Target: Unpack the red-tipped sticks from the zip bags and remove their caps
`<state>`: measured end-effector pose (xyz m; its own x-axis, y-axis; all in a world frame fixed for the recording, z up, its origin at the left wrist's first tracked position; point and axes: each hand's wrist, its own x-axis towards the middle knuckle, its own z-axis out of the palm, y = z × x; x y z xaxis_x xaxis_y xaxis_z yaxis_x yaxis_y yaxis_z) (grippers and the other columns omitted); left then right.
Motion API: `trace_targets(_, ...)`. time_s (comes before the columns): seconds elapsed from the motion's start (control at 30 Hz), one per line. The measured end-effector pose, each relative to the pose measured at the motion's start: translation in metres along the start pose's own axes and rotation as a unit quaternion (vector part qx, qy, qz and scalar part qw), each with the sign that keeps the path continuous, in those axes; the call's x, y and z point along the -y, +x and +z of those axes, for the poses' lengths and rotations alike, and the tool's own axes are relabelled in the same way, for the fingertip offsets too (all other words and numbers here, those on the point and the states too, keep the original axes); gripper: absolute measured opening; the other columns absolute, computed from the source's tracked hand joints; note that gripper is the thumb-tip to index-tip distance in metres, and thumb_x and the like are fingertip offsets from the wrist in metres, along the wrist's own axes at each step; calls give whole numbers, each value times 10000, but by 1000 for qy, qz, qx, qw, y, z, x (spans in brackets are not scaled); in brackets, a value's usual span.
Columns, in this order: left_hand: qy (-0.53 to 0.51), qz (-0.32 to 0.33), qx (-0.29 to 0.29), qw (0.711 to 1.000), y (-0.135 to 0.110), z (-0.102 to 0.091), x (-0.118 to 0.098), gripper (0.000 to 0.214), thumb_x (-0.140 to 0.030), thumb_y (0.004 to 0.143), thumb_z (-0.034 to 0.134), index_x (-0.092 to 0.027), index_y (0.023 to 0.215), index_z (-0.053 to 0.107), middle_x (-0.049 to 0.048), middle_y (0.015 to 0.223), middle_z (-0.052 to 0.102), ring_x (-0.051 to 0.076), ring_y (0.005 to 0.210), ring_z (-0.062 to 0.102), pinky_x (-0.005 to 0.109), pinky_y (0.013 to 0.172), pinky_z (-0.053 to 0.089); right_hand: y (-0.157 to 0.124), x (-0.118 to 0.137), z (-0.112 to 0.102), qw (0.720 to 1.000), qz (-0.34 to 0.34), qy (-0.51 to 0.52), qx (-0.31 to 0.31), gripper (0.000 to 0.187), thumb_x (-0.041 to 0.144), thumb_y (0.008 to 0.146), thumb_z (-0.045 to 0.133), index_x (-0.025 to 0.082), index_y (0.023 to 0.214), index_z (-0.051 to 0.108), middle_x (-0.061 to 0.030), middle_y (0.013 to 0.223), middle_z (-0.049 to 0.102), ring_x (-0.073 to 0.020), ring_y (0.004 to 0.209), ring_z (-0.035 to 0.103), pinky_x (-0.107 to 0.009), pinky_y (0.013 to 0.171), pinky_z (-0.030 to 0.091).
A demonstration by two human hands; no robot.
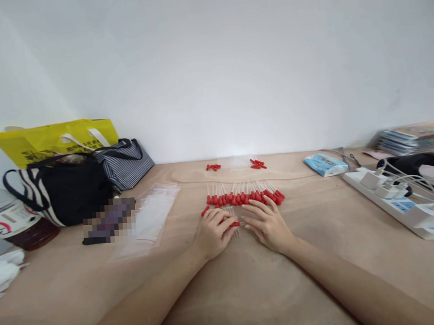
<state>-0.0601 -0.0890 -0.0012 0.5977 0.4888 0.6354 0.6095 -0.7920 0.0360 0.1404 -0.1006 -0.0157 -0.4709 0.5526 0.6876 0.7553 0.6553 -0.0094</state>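
Note:
A row of several thin clear droppers with red rubber bulbs point(244, 196) lies across the middle of the wooden table point(245, 287). My left hand point(214, 230) is curled just in front of the row, its fingertips pinching the red bulb of one dropper point(235, 224). My right hand point(266, 223) rests flat beside it, fingers stretched toward the row and touching the same dropper's clear end. A few bare clear tubes lie between my hands. Farther back lie loose red bulbs point(213, 167) and another small group point(258, 163) beside clear tubes.
Clear plastic bags point(152, 214) lie to the left, next to a dark phone point(109, 221), a black striped bag point(58, 190), a grey striped bag point(124, 162) and a yellow bag point(55, 139). A white power strip with chargers point(397, 196), a blue packet point(325, 165) and stacked booklets point(412, 137) sit at right.

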Motion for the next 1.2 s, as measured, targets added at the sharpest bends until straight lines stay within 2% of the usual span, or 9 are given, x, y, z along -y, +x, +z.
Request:
trace_targets(0.17,-5,7,18,1000,-1,4,4,292,-328,842,469,-173,1067,572,102,1098,593,230,1072,492,434,897,396,1,1,0,999,-30,6,-34,170,257,841,484,241,902,642,-27,1127,598,-218,1098,476,-500,985,236)
trace_targets(0.27,-7,16,44,999,-3,7,5,289,-304,861,437,-157,1071,571,103,1150,577,230,1150,454,461,959,354,1,1,0,998,-52,-3,-44,187,242,850,470,231,946,630,-25,1134,596,-215,1101,475,-498,990,229)
trace_targets(0.4,-16,37,54,998,-4,8,5,269,-254,886,385,-147,1038,579,86,1134,596,216,1164,451,478,990,322,1,1,0,998,-55,3,-31,203,242,855,466,232,993,616,-10,1081,626,-201,1073,495,-499,1018,195)
trace_targets(0.53,-24,44,48,998,-3,7,5,256,-229,889,377,-147,1019,582,79,1103,615,211,1144,475,487,989,322,1,0,1,999,-29,24,-13,218,291,847,486,242,1020,608,-15,1014,654,-200,1044,517,-520,1030,169)
trace_targets(0.77,-44,51,46,997,-3,5,5,219,-210,875,405,-160,946,606,78,1086,625,206,1131,489,479,997,312,1,1,0,997,-26,72,-9,178,259,847,480,251,931,636,-7,935,679,-195,1018,541,-527,1024,192)
trace_targets(0.9,-60,45,61,995,-5,4,5,217,-213,873,409,-182,890,623,67,1083,628,206,1136,484,484,991,315,-1,2,-1,996,-37,75,-12,169,243,839,485,247,889,646,-13,915,684,-200,1014,546,-531,1018,205)
trace_targets(1.2,-70,53,45,995,-9,6,6,203,-181,867,414,-174,857,617,69,1041,648,205,1113,507,494,998,306,-2,3,-4,996,-40,71,-21,166,232,835,483,244,828,649,1,885,693,-198,984,565,-527,1025,174)
